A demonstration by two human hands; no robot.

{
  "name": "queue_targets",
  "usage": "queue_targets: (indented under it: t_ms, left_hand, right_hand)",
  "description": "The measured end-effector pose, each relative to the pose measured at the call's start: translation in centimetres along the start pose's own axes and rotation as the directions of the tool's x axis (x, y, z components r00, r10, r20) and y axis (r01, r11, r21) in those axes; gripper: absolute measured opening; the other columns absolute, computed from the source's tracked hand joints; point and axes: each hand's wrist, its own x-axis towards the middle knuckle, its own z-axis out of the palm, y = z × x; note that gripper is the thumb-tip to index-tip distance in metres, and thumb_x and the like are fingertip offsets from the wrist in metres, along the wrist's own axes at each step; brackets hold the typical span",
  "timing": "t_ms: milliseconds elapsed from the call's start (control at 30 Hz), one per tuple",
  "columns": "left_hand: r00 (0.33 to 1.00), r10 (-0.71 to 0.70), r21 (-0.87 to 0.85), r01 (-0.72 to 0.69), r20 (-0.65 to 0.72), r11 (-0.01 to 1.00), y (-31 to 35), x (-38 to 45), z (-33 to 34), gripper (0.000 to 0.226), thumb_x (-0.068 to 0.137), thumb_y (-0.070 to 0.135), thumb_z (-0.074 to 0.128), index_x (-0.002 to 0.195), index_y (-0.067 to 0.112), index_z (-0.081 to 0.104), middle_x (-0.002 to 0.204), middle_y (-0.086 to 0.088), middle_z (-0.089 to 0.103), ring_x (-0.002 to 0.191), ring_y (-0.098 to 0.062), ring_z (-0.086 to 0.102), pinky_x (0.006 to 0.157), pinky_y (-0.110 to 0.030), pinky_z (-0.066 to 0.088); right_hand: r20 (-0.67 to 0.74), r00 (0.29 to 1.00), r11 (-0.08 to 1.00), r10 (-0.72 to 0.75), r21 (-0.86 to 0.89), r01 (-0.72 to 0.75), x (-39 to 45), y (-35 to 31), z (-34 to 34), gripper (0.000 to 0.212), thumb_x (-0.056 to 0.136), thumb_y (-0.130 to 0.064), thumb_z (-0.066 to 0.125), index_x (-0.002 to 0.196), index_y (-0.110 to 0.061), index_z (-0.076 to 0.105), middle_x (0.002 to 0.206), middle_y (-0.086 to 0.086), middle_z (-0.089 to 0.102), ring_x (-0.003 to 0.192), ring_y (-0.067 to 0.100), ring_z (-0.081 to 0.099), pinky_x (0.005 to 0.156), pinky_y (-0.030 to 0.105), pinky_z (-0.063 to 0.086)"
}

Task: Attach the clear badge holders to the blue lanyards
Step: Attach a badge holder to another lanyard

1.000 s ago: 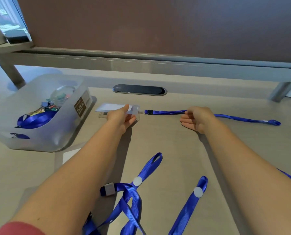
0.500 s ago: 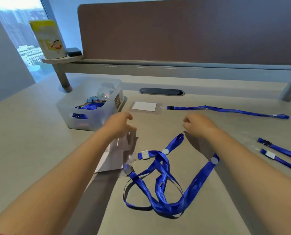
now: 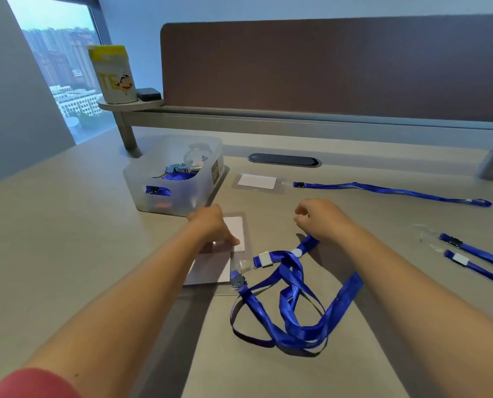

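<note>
A clear badge holder (image 3: 258,181) with a white card lies at the back, joined to a straight blue lanyard (image 3: 388,190). Nearer, a stack of clear badge holders (image 3: 210,268) lies flat; my left hand (image 3: 210,222) rests on top of it, fingertips pressing the upper card. A tangled blue lanyard (image 3: 294,300) lies in front, its clip end by the stack. My right hand (image 3: 322,219) hovers over the tangle's upper loop, fingers curled, holding nothing that I can see.
A translucent bin (image 3: 179,173) with lanyards and small items stands at the back left. Two more blue lanyard ends (image 3: 474,254) lie at the right. A raised shelf (image 3: 297,122) with a yellow-lidded can (image 3: 113,74) runs along the brown divider panel.
Both hands let go of the joined holder and lanyard at the back and drew back. The left hand has settled on the near stack; the right has come over the tangled lanyard.
</note>
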Motion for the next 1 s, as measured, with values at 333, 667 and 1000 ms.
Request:
queue_targets:
  t_ms: [333,667,1000]
  left_hand:
    - [0.99,-0.084,-0.27,0.113,0.117,0.956,3.1,1.1,-0.6,0.057,0.079,0.033,0.067,0.122,0.001,0.046,0.111,-0.016,0.055,0.1,-0.025,0.053,0.09,-0.032,0.045]
    - [0.959,-0.043,-0.854,-0.228,-0.28,0.467,5.1,0.8,-5.4,0.02,0.089,-0.004,0.042,0.105,0.002,0.054,0.117,-0.018,0.056,0.104,-0.032,0.056,0.085,-0.039,0.052]
    - [0.96,-0.066,-0.962,-0.271,-0.271,0.006,5.4,-3.1,-9.6,0.02,0.092,0.008,0.047,0.111,0.004,0.052,0.12,-0.012,0.061,0.104,-0.026,0.062,0.069,-0.024,0.054]
  right_hand:
    - [-0.015,0.999,0.999,0.035,0.037,-0.034,-0.5,1.0,-0.9,0.036,0.093,-0.021,0.043,0.125,-0.008,0.053,0.125,0.011,0.06,0.112,0.025,0.056,0.094,0.035,0.046]
    - [-0.02,1.0,0.978,0.003,0.206,0.001,-0.6,0.8,-1.4,0.037,0.094,-0.021,0.045,0.126,-0.006,0.053,0.129,0.012,0.058,0.116,0.024,0.055,0.093,0.03,0.043]
    - [-0.058,0.995,0.634,-0.083,0.767,0.098,-0.8,-3.3,-2.2,0.029,0.092,-0.014,0.049,0.117,-0.003,0.059,0.118,0.014,0.063,0.102,0.017,0.052,0.089,0.028,0.038]
